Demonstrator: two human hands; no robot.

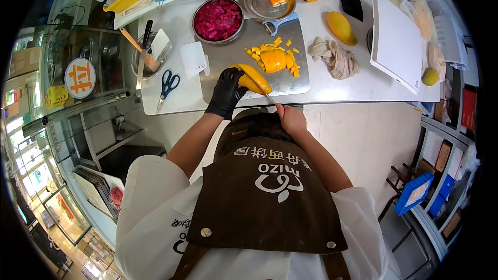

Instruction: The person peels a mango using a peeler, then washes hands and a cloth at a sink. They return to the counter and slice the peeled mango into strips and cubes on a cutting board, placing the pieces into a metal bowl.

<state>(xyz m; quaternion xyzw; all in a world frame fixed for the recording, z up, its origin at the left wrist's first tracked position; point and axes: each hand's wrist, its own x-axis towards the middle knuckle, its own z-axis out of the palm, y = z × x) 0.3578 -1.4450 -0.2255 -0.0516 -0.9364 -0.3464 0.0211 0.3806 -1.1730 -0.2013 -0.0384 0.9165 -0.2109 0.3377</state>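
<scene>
My left hand [227,92], in a black glove, grips a mango [253,79] over the near edge of a metal board [299,54]. Bare, my right hand [290,119] is closed on the handle of a knife [271,98]. The knife's thin blade reaches up to the mango's near end; how far it goes in cannot be told. Behind the mango, cut mango flesh [273,61] lies on the board with small yellow cubes around it. A blue peeler [281,23] rests at the board's far edge.
A steel bowl of diced magenta fruit [218,19] stands behind the board, beside a steel bowl [253,4] with a mango piece. Blue-handled scissors [168,85], a white scraper [193,58] and a bowl of tools [137,62] are at left. A crumpled cloth [336,59] and whole mangoes [341,28] lie right.
</scene>
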